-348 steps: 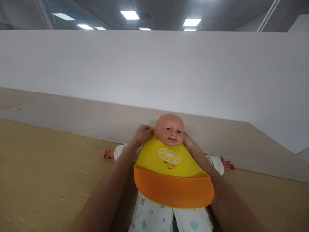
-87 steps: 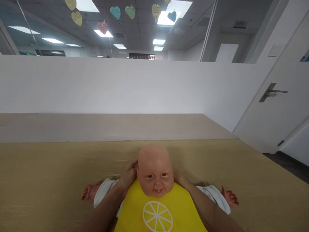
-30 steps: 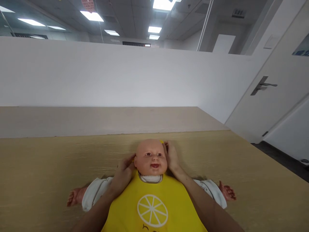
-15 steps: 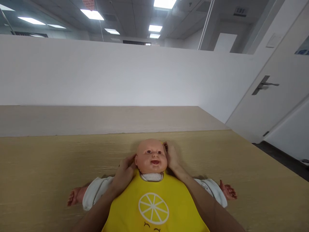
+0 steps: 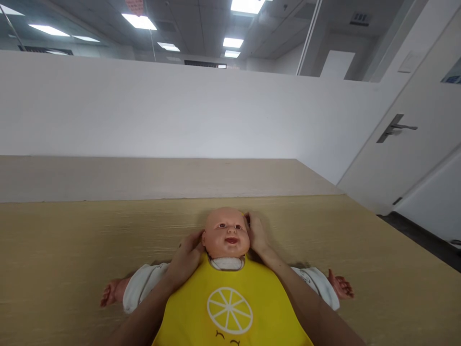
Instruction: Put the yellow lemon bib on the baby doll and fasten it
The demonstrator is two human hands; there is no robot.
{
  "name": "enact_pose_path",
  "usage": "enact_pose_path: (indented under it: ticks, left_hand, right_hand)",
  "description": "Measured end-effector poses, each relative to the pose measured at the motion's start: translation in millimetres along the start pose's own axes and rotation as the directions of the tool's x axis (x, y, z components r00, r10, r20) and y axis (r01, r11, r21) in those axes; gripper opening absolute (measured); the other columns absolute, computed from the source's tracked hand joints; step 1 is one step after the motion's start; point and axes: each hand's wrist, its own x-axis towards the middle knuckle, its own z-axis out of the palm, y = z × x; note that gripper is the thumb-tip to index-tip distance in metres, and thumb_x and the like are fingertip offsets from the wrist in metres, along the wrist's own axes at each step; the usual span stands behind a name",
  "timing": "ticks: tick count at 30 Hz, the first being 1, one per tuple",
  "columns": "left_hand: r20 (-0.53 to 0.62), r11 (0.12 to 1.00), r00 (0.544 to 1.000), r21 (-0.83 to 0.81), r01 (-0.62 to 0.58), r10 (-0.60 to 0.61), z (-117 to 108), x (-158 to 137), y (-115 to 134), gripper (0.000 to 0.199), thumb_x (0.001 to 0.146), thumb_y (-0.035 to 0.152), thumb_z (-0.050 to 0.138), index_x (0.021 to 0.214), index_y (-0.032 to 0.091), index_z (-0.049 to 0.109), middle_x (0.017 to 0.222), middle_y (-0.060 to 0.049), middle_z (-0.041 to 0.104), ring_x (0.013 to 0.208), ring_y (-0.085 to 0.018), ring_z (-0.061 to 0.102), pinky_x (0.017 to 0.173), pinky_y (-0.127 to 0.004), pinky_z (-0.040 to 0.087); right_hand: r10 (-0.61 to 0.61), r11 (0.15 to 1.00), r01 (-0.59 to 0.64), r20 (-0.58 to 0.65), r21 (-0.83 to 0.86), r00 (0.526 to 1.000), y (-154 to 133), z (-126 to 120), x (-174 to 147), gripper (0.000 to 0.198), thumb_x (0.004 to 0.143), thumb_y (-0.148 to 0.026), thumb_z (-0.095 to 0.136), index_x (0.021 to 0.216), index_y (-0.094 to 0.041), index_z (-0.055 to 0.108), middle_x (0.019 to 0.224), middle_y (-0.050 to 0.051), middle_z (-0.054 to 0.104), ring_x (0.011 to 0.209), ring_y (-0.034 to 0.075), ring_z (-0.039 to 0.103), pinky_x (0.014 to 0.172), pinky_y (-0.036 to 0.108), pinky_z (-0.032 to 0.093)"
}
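A doll (image 5: 226,235) lies on its back on a wooden surface (image 5: 72,245), arms spread wide. A yellow bib (image 5: 230,310) with a lemon-slice print covers the doll's chest, its neckline under the chin. The left hand (image 5: 186,257) and right hand (image 5: 256,235) flank the doll's head; their fingers curl behind it, tips hidden, so whether they grip anything cannot be told. A sliver of yellow shows by the right fingers. The step appears to be working the bib's neck ends; the next move likely calls for bringing both together behind the doll's neck by feel.
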Motion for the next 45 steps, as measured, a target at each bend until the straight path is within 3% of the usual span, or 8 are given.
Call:
enact_pose_path:
  ticks: [8,14,19,24,31,38,42,45]
  left_hand:
    - [-0.217,0.986,0.976,0.164,0.037,0.0,-19,0,4,0.033,0.071,0.033,0.056,0.097,0.018,0.07,0.103,-0.007,0.071,0.101,-0.026,0.062,0.095,-0.036,0.042]
    - [-0.289,0.995,0.953,-0.008,-0.096,0.089,-23,-3,7,0.038,0.071,0.039,0.061,0.101,0.016,0.068,0.1,-0.008,0.07,0.094,-0.023,0.063,0.084,-0.029,0.046]
    - [-0.161,0.952,0.981,-0.264,-0.152,0.112,-19,-9,12,0.041,0.069,0.035,0.069,0.105,0.016,0.063,0.102,-0.008,0.068,0.091,-0.019,0.062,0.078,-0.026,0.048]
    - [-0.049,0.889,0.991,-0.44,-0.13,0.121,-19,-14,23,0.066,0.07,0.034,0.072,0.127,0.017,0.043,0.08,-0.004,0.068,0.073,-0.015,0.062,0.067,-0.024,0.049]
    - [-0.107,0.895,0.965,-0.361,-0.264,0.241,-17,-20,26,0.054,0.068,0.029,0.073,0.116,0.018,0.051,0.081,-0.005,0.071,0.079,-0.016,0.065,0.073,-0.024,0.05]
    - [-0.313,0.907,0.898,-0.186,-0.379,0.31,-27,-22,32,0.044,0.075,0.033,0.064,0.115,0.017,0.054,0.072,-0.001,0.069,0.07,-0.014,0.064,0.074,-0.026,0.051]
    - [-0.529,0.924,0.831,-0.207,-0.323,0.172,-37,-11,23,0.029,0.081,0.039,0.052,0.101,0.017,0.058,0.066,0.0,0.066,0.066,-0.014,0.064,0.069,-0.027,0.051]
    - [-0.474,0.977,0.866,-0.045,-0.206,0.161,-35,-2,9,0.024,0.081,0.034,0.047,0.093,0.017,0.059,0.069,-0.001,0.067,0.07,-0.016,0.065,0.07,-0.029,0.051]
  right_hand:
    - [-0.032,0.998,0.037,-0.123,0.045,0.992,-10,-9,-1,0.028,0.083,-0.048,0.044,0.072,-0.022,0.04,0.064,-0.001,0.052,0.061,0.015,0.051,0.057,0.027,0.038]
    - [-0.149,0.951,0.183,-0.147,0.25,0.978,-36,-31,-6,0.034,0.077,-0.053,0.054,0.07,-0.02,0.051,0.062,-0.003,0.05,0.056,0.011,0.044,0.055,0.024,0.037]
    - [-0.281,0.873,0.245,0.023,0.422,0.959,-72,-47,-29,0.022,0.077,-0.04,0.063,0.086,-0.02,0.058,0.074,0.0,0.062,0.067,0.013,0.058,0.061,0.023,0.045]
    - [-0.418,0.906,0.343,0.389,0.248,0.821,-106,-41,-52,0.023,0.082,-0.025,0.059,0.104,-0.023,0.06,0.095,0.003,0.066,0.086,0.015,0.062,0.076,0.026,0.05]
    - [-0.539,0.814,0.581,0.401,0.021,0.741,-122,-28,-57,0.006,0.083,-0.017,0.054,0.085,-0.021,0.058,0.109,0.006,0.06,0.104,0.017,0.056,0.087,0.03,0.045]
    - [-0.441,0.894,0.438,0.343,0.09,0.83,-126,-53,-55,0.01,0.084,-0.029,0.057,0.08,-0.02,0.057,0.084,0.001,0.065,0.078,0.013,0.059,0.071,0.025,0.047]
    - [-0.27,0.961,0.249,0.219,0.116,0.938,-140,-100,-45,0.025,0.077,-0.043,0.065,0.077,-0.019,0.058,0.074,0.001,0.064,0.056,0.009,0.053,0.048,0.021,0.043]
    - [-0.234,0.971,0.227,0.108,0.068,0.966,-157,-147,-38,0.032,0.067,-0.046,0.074,0.072,-0.018,0.059,0.07,0.001,0.063,0.047,0.006,0.047,0.041,0.019,0.038]
